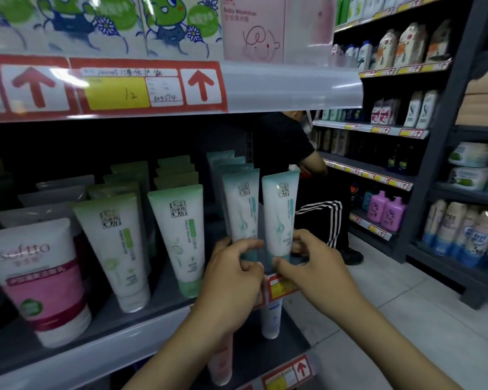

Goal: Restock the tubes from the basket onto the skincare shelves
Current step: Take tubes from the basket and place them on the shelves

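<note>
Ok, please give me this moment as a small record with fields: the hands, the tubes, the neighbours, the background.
left hand: grips the cap end of the left teal tube
right hand: grips the cap end of the right teal tube
tube pose: both upright, cap down, side by side at the front of the shelf
neighbours: green tubes and a pink tube stand further left
basket: not in view
background: another person at the next shelves

The person's left hand [231, 274] and right hand [313, 266] were bare. Both forearms [178, 350] were slender and uncovered as far as they showed; whatever clothing was worn lay out of view.
</note>
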{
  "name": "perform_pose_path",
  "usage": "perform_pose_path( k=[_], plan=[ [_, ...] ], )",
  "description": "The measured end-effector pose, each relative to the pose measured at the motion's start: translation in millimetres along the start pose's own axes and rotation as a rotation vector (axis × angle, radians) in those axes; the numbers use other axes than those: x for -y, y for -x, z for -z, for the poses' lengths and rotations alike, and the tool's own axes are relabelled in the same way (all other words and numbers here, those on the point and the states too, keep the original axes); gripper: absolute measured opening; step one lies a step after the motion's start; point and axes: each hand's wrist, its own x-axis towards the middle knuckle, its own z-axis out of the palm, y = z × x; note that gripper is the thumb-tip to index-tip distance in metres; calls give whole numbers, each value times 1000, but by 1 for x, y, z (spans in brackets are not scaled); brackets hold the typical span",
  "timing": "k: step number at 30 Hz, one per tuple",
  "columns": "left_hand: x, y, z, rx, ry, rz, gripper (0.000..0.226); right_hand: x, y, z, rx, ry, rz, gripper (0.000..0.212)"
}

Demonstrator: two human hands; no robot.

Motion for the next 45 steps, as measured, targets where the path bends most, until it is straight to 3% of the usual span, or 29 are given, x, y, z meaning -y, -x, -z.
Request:
perform_pose_path(
  k=[6,25,30,33,36,42,45],
  plan=[
    [-8,-1,3,36,66,71,30,7,-1,2,58,41,-30,44],
    [-10,-4,3,12,168,174,44,22,5,-6,46,178,26,31],
    [-10,-1,2,-22,163,171,44,23,2,1,98,192,62,53],
    [-15,2,1,-61,249,176,46,25,-9,15,202,20,73,85],
    [-24,2,-5,-144,356,143,56,30,-24,19,358,-324,50,108],
    [-29,12,-19,-217,340,107,73,29,-33,-2,399,-812,52,100],
    [-26,7,-24,-194,453,111,83,23,-34,-11,405,-984,36,75]
  ],
)
